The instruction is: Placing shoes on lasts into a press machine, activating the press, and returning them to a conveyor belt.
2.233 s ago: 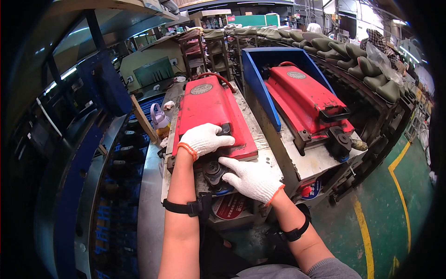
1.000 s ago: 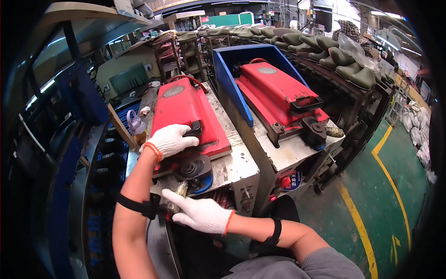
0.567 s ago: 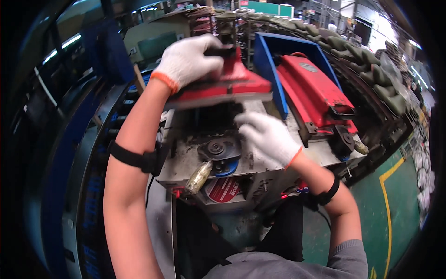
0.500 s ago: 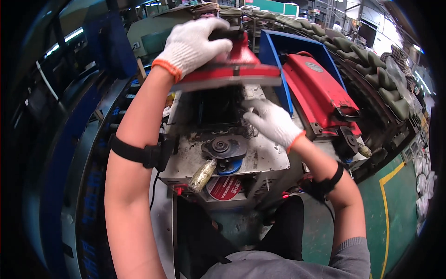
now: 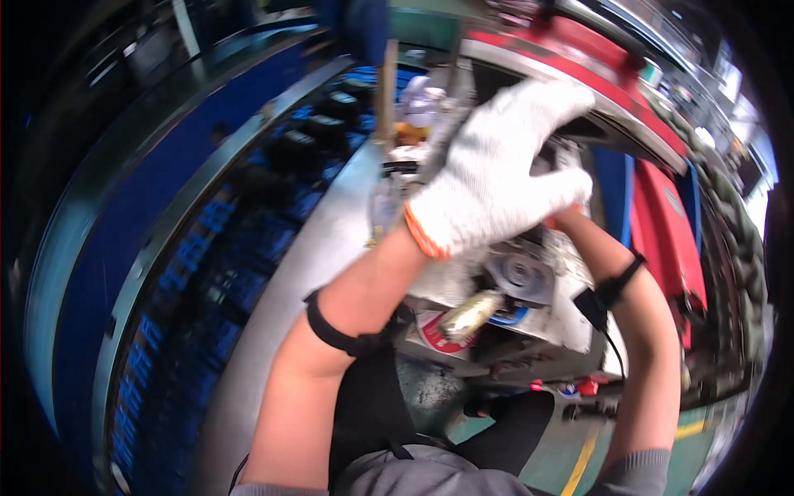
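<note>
We saw the red lid (image 5: 579, 41) raised over the pale machine (image 5: 564, 314), our left hand (image 5: 500, 169) in front.
Lid was at the top of our view, tilted, red outside with a pale lower edge and a dark underside; blur hid surface detail. Our left hand, in a white glove with an orange cuff (image 5: 423, 233), had its thumb well apart from its fingers; we saw nothing gripped. It covered most of our right hand (image 5: 556, 218), so we couldn't tell that one's finger spread or hold. Below both, a grey plate (image 5: 519, 277) sat near a shiny, yellowish wrapped grip (image 5: 471, 316), slanted at the machine's front.
</note>
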### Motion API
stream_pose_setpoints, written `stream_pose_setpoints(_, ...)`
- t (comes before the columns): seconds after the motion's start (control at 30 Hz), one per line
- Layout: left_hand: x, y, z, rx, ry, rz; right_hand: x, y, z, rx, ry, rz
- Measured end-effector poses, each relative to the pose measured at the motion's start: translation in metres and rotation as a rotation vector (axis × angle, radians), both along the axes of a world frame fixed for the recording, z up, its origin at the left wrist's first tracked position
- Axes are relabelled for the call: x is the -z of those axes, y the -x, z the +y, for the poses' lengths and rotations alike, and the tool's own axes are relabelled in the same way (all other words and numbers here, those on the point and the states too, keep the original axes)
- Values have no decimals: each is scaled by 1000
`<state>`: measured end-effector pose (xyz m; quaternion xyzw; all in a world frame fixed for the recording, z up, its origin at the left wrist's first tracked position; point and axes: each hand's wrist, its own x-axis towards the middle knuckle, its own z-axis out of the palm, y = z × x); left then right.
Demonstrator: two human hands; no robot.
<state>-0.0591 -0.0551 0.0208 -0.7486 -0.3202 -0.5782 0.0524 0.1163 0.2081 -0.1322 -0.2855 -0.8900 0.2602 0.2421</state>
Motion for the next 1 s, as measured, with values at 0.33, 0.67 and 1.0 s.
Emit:
stream_pose_setpoints(0.33, 134, 43, -98, 599, 848, -1331, -135, 7, -196, 178, 858, 567)
stream_pose_setpoints(0.67, 104, 30, -148, 841, 368, -1688, -130, 57, -300, -430, 705, 229)
stream_pose_setpoints(1.0, 228, 297, -135, -464, 412, -1697, -135, -38, -262, 63, 167, 341)
